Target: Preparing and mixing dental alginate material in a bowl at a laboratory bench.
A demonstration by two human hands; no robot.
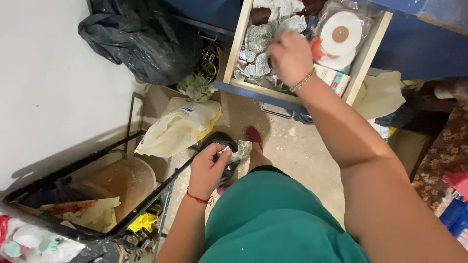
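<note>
Crumpled foil wad clenched in left hand
Right hand at 1 o'clock, fingers grasping wrapped piece in drawer

**A count of what's here**

Two hands at work — the left hand and the right hand. One open drawer, one black rubbish bag, one pale plastic bag. Two white tape rolls — stacked, so perhaps more. One red shoe showing. Crumpled paper wads: too many to count.
</note>
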